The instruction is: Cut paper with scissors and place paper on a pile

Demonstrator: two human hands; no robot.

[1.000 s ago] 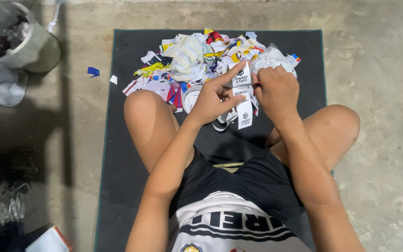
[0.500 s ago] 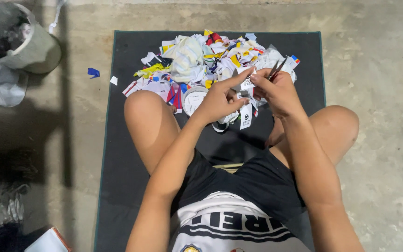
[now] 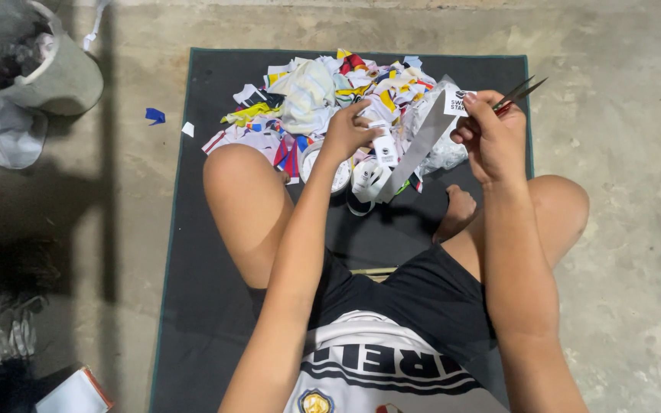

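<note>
On the dark floor mat (image 3: pixel 193 229), heap of colourful fabric scraps (image 3: pixel 323 99), grey bucket (image 3: pixel 47 69) far left, left hand (image 3: pixel 350 130) gripping white label strip (image 3: pixel 392 160), right hand (image 3: pixel 491 134) raised, clutching metal scissors (image 3: pixel 520 92).

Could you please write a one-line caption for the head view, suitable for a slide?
Seated on a dark mat, right hand lifts scissors and a label strip; left hand rests on cut scraps.

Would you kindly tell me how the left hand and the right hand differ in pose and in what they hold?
The left hand reaches low to the scrap pile, gripping a white label. The right hand is raised, holding scissors and the strip's top end. Both are bare.
</note>
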